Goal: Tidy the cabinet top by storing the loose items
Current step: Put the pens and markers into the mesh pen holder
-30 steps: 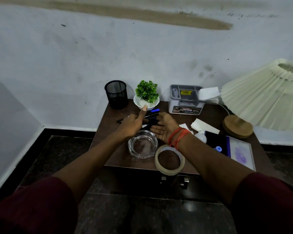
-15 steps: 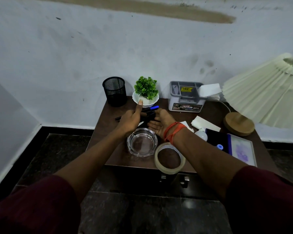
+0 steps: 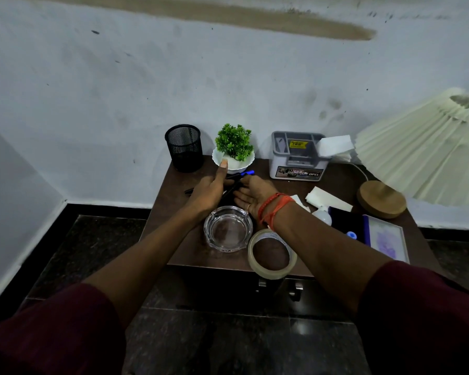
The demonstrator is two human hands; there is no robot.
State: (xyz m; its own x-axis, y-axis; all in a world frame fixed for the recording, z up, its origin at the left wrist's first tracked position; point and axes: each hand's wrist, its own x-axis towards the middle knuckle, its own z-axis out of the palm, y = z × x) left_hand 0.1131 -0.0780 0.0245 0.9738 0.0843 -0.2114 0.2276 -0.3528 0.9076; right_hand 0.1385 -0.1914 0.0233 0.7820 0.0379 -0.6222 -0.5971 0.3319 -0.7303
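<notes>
Pale, scuffed wall and dark stone floor frame a brown cabinet whose tabletop (image 3: 295,186) carries the clutter to be stored. Progress, as judged from the layout: early. Nothing can be seen stored in the black mesh cup (image 3: 184,147) or in the grey organiser (image 3: 298,155), though the cup's contents cannot be made out through the mesh.

Step in hand: gathering the pens (image 3: 232,188), which lie on the tabletop in front of the potted plant (image 3: 233,148), between the two hands.
- The left hand (image 3: 210,189) is set edge-on against the pens with its thumb pointing up. Its fingers are hidden behind the hand, so whether they close on a pen cannot be told.
- The right hand (image 3: 255,194) lies palm-up with its fingers (image 3: 243,182) stretched out flat to the pens and closed on nothing.

Left loose on the tabletop:
- a glass ashtray (image 3: 228,231) just in front of both hands
- a tape roll (image 3: 272,254) hanging over the front edge
- folded white papers (image 3: 328,200)
- a small white bottle (image 3: 321,215)
- a blue cap (image 3: 351,235)
- a dark pad (image 3: 345,223) beside a framed sheet (image 3: 385,236)

Obstacles: the plant stands between the pens and the wall, close to the cup. The ashtray sits under the wrists. A tilted lamp shade (image 3: 423,150) crowds the right side above its wooden base (image 3: 381,198).
</notes>
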